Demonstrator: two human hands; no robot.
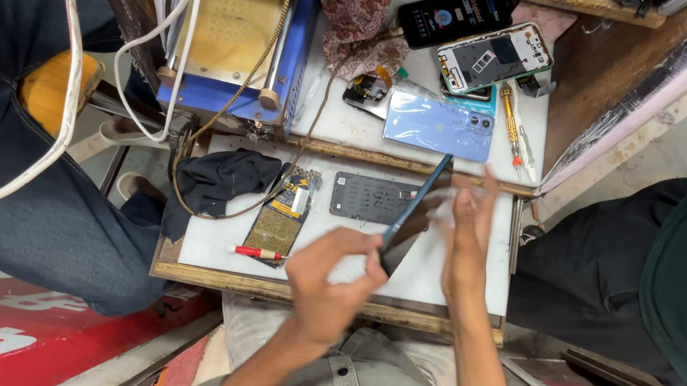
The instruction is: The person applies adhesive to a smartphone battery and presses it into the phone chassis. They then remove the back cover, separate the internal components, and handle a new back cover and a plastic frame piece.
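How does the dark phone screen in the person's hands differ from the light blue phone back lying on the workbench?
The dark phone screen is nearly black; the light blue phone back is pale and shiny. The screen is held on edge, tilted, by the left hand, with the right hand beside it; the blue back lies flat, untouched. The screen is nearer the person; the blue back lies farther away. Both are thin, phone-sized rectangles.

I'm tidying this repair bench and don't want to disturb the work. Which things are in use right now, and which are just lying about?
In use:
left hand
right hand
dark panel, held on edge between the hands

Lying about:
blue phone back
opened phone
black cloth
red pen
screwdrivers
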